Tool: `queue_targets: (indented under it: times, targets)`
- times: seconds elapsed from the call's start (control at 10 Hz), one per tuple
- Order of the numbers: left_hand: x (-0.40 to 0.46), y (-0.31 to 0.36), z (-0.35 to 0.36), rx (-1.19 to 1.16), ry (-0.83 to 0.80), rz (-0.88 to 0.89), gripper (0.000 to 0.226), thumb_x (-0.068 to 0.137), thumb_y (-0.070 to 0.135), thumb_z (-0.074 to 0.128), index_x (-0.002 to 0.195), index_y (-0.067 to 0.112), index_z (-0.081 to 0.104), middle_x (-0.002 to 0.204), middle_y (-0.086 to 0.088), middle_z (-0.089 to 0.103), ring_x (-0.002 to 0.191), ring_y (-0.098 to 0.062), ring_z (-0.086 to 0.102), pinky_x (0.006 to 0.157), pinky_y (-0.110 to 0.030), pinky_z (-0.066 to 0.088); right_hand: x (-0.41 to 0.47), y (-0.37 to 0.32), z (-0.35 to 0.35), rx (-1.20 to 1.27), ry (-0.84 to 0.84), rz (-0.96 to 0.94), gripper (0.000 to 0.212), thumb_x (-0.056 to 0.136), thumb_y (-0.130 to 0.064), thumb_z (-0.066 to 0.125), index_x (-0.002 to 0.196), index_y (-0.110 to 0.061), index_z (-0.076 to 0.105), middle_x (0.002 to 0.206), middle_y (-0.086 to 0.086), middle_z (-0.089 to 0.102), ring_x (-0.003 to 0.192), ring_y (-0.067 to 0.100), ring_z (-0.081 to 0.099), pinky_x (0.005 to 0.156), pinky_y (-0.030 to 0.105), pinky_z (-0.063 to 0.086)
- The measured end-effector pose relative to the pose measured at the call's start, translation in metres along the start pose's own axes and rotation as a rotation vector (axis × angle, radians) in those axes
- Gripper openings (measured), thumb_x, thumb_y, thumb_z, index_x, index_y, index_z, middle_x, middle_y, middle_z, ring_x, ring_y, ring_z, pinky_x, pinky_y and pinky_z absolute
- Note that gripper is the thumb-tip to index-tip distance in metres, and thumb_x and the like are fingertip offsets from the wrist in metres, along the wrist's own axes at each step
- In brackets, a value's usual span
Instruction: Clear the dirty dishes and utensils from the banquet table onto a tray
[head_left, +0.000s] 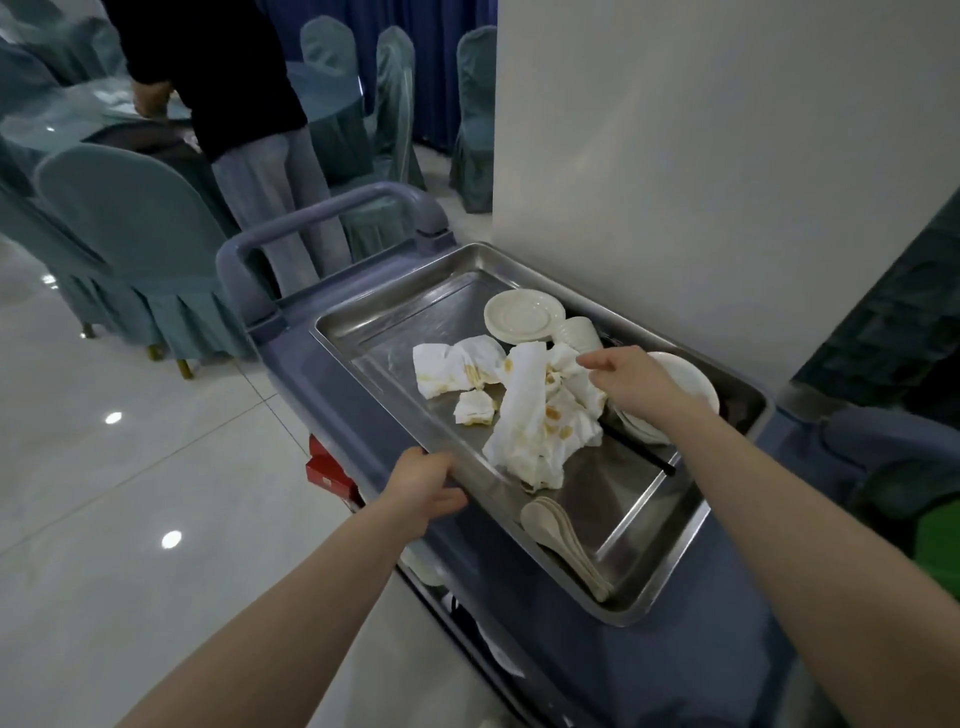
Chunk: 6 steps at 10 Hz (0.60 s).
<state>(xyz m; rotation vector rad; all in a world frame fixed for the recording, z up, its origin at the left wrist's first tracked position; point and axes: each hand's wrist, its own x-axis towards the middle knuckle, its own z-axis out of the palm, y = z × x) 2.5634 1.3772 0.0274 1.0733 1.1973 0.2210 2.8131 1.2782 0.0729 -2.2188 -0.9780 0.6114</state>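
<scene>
A steel tray (395, 312) lies on a blue-grey cart (332, 415). In it are stained white napkins (524, 415), a stack of small white plates (523, 316), white cups (579, 335) on their side, a white bowl (691, 384), black chopsticks (644, 452) and stacked white spoons (566, 540). My left hand (423, 486) grips the tray's near left rim. My right hand (631, 376) reaches over the tray and pinches the top of the crumpled napkins, partly covering the bowl.
A white pillar (701, 182) stands right behind the cart. A person in a dark top (234, 78) works at a round banquet table (78, 119) at the back left, among teal-covered chairs (135, 234). Red boxes (324, 470) sit on the cart's lower shelf. Glossy floor lies to the left.
</scene>
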Motion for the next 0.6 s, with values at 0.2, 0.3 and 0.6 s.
queue_targets:
  times: [0.2,0.3,0.6]
  targets:
    - [0.011,0.023,-0.045,0.293,-0.184,-0.013,0.018,0.095,0.013,0.052,0.106,0.0,0.06,0.089,-0.015,0.072,0.083,-0.026,0.07,0.072,-0.035,0.059,-0.011,-0.024,0.027,-0.021,0.023,0.031,0.035,0.093,-0.015,0.05,0.124,-0.021,0.065,0.132,-0.004,0.06,0.116,0.016,0.057,0.094,0.025,0.043]
    - [0.02,0.044,-0.075,0.364,-0.264,0.037,0.015,0.094,0.021,0.058,0.099,0.007,0.061,0.083,-0.011,0.075,0.084,-0.024,0.072,0.07,-0.033,0.059,-0.017,-0.038,0.046,0.001,0.045,0.068,0.034,0.094,-0.018,0.05,0.126,-0.02,0.063,0.13,-0.005,0.06,0.105,0.01,0.057,0.088,0.022,0.043]
    - [0.02,0.118,-0.141,0.231,-0.537,0.283,0.022,0.098,0.02,0.051,0.115,0.01,0.06,0.093,-0.007,0.076,0.09,-0.021,0.072,0.077,-0.03,0.056,-0.049,-0.13,0.108,0.24,0.284,0.132,0.027,0.096,-0.027,0.051,0.112,-0.014,0.069,0.112,-0.005,0.066,0.09,0.011,0.059,0.064,0.02,0.042]
